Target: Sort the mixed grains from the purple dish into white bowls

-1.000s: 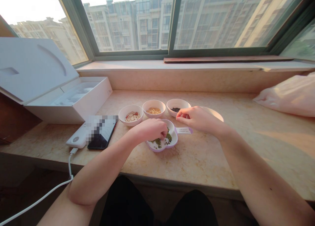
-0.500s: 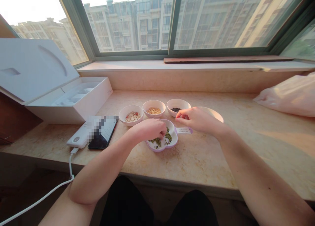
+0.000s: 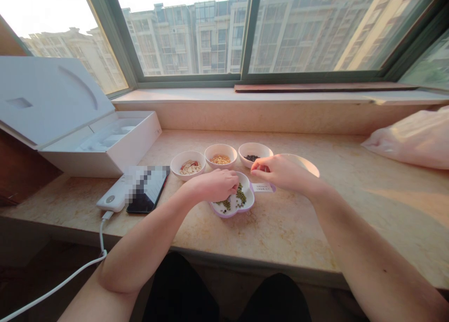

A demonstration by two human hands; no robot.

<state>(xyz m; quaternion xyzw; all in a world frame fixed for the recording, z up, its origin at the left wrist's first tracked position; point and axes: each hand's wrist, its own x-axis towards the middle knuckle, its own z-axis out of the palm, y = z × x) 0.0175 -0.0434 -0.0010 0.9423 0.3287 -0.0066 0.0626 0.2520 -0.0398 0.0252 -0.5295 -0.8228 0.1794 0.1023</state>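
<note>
The left hand (image 3: 219, 185) curls its fingers down over the green beans (image 3: 241, 196) in the lobed dish (image 3: 249, 203) on the bench (image 3: 287, 233); whether it pinches any is hidden. The right hand (image 3: 277, 171), fingers bent, is just beside the bowl (image 3: 255, 149) of dark beans (image 3: 251, 158); its grip cannot be told either.

Centre: three small bowls (image 3: 220, 150), one lobed dish (image 3: 249, 199), one part-hidden vessel (image 3: 310, 166), two hands (image 3: 219, 184); left: one phone (image 3: 142, 206), one box (image 3: 135, 142).

Head view looks forward, down over the counter (image 3: 287, 233).
</note>
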